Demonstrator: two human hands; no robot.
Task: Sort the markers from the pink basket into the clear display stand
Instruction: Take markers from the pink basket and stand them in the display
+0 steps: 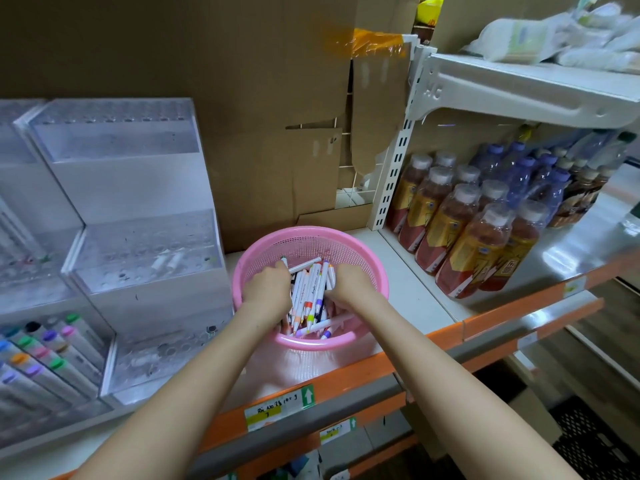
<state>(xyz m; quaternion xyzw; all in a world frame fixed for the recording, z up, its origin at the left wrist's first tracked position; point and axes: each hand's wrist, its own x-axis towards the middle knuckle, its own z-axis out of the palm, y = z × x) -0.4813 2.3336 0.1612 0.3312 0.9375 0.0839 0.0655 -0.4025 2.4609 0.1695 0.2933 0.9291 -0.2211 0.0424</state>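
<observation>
A round pink basket [375,271] sits on the white shelf, holding several white markers [313,289] with coloured caps and bands. Both my hands are down inside it. My left hand [266,289] curls around markers on the left side of the pile, one green-tipped marker sticking up past its fingers. My right hand [349,284] grips markers on the right side, fingers curled into the pile. The clear tiered display stand [138,244] stands to the left of the basket; its upper tiers show empty holes.
A second stand at far left holds several grey markers with coloured caps [45,351]. Bottled drinks [478,233] fill the shelf to the right. Cardboard [259,116] backs the shelf. The orange shelf edge [346,382] with price labels runs in front.
</observation>
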